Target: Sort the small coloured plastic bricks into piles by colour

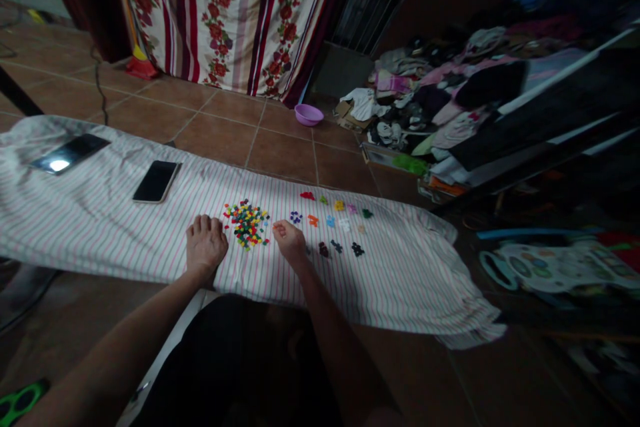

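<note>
My left hand (206,242) lies flat on the striped cloth (400,280), just left of a mixed pile of small coloured pieces (249,223). To the right of that pile is my right hand (289,239), its fingers pinched together; what they hold, if anything, is too small to make out. Beyond it sit small groups sorted by colour, among them red (307,196), yellow (339,205), orange (313,221), light blue (331,221), dark green (367,213) and black pieces (357,249).
A phone (157,181) and a dark tablet-like device (71,153) lie on the cloth at the left. Past the far edge, a purple basin (309,115) stands on the tiled floor. Heaped clothes (415,93) fill the right, and a floral curtain (220,20) hangs behind.
</note>
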A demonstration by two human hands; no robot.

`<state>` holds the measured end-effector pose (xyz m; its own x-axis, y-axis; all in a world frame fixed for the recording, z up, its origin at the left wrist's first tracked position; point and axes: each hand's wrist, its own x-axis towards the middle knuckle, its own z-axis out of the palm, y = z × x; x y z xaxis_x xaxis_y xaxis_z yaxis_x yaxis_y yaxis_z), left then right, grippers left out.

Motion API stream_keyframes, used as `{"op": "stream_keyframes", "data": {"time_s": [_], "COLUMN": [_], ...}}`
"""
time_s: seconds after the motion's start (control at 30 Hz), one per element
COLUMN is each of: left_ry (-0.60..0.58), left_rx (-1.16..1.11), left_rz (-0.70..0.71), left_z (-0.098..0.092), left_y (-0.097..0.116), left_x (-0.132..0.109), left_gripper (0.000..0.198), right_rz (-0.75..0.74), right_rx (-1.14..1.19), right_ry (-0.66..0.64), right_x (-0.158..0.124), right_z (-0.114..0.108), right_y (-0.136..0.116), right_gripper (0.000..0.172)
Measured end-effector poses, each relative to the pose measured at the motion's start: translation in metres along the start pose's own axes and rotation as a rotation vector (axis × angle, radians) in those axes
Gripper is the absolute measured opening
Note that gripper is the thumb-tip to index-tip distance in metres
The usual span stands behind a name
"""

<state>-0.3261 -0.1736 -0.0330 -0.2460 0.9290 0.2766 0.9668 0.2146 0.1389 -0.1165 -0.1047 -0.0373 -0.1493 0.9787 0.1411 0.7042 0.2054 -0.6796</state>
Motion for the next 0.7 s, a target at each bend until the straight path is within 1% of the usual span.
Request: {"op": "stream_keyframes", "data": {"time_s": [0.1,0.2,0.3,0.43,0.53,0.7], "left_ry": [0.006,0.006,0.005,0.018,0.024,0.030], "left_rx": [0.009,0.028,0.031,0.034,0.038,0.046], "left_rz": [0.003,0.005,0.002,0.002,0.007,0.007], "left_z": [0.000,0.000,0.001,0.003,0.004,0.003], "left_y": [0.000,0.000,0.000,-0.001,-0.001,0.000], "left_x": [0.000,0.000,0.000,0.000,0.000,0.000], "left_gripper": [0.023,0.023,0.022,0.022,0.022,0.022], "right_rz": [0.006,0.032,0.106,0.202,0.230,0.240], "right_rx": [-0.008,-0.093,-0.240,-0.378,-0.433,-0.477], "right_ry": [0.038,0.082,0.130,0.120,0.087,-0.004], "right_x": [0.007,0.017,0.030,0.046,0.055,0.062], "right_z": [-0.012,-0.032,-0.055,-0.078,-0.084,-0.083], "right_y": [0.012,0.025,0.039,0.053,0.059,0.063], "right_gripper": [0.018,0.022,0.025,0.029,0.030,0.031]}}
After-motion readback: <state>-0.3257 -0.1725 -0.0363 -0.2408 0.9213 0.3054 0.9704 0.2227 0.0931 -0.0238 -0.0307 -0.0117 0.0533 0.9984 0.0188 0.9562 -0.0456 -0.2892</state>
